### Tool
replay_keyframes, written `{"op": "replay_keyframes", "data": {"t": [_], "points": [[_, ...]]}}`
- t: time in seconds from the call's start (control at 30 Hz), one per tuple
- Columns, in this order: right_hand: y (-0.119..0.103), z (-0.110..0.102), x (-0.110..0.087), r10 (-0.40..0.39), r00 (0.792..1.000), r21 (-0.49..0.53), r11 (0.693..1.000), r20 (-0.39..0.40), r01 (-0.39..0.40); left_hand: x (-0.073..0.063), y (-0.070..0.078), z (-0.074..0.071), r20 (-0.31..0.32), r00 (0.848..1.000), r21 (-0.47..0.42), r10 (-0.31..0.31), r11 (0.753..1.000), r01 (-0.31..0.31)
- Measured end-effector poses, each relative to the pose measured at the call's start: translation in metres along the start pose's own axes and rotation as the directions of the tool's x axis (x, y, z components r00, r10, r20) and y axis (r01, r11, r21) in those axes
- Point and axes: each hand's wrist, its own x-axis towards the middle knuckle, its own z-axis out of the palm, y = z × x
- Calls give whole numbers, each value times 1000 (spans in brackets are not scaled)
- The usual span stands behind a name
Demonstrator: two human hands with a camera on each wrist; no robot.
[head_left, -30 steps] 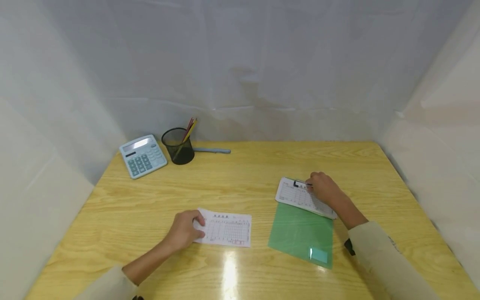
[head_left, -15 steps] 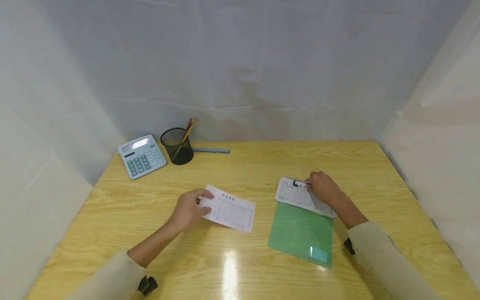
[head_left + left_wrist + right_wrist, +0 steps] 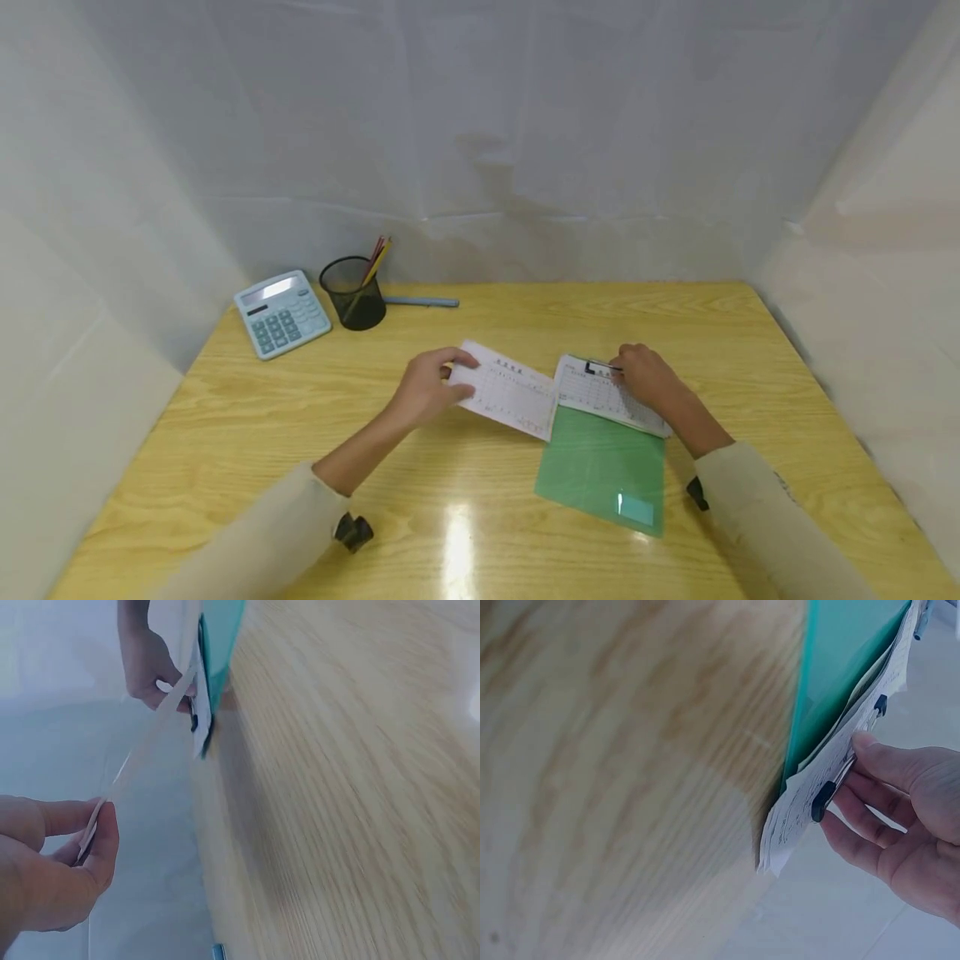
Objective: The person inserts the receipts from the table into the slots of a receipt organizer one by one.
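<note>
My left hand (image 3: 423, 387) pinches a printed paper form (image 3: 506, 396) by its left end, thumb and fingers on opposite faces. The form is tilted over the table, and its right edge overlaps the near left corner of a green clipboard's papers (image 3: 581, 387) in the head view. Across the green clipboard (image 3: 603, 471), those papers lie at the clip end. My right hand (image 3: 648, 379) grips the clip (image 3: 823, 801) there, thumb on the near side and fingers behind. In the left wrist view the held form (image 3: 146, 739) shows nearly edge-on.
At the back left stand a light blue calculator (image 3: 281, 312) and a black mesh pen cup (image 3: 360, 304) with pencils (image 3: 378, 258). A blue pen-like stick (image 3: 423, 302) lies beside the cup. White sheeting (image 3: 480, 125) rises behind the wooden table (image 3: 300, 433).
The left hand has lifted the form off the table and carried it right and away, up to the clipboard. The right hand keeps its grip on the clip, and the clipboard stays put.
</note>
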Motion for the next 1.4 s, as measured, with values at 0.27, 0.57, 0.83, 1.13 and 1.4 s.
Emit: {"op": "replay_keyframes", "data": {"t": [0.27,0.57,0.83,1.13,1.4], "points": [[0,1,1,23,1000,-7,1000,12,-23,21,14,37,85,996,-85,16,996,-8],[3,2,1,-24,1000,-4,1000,-17,24,40,12,84,190,982,82,-15,997,-1],[4,3,1,-62,997,-10,998,-43,62,49,8,108,171,985,107,-9,994,-10],[5,3,3,-47,998,-19,999,-37,46,54,7,127,77,997,95,16,995,-24],[4,2,3,-39,998,-12,999,-43,38,56,9,136,130,991,123,19,992,-35]]}}
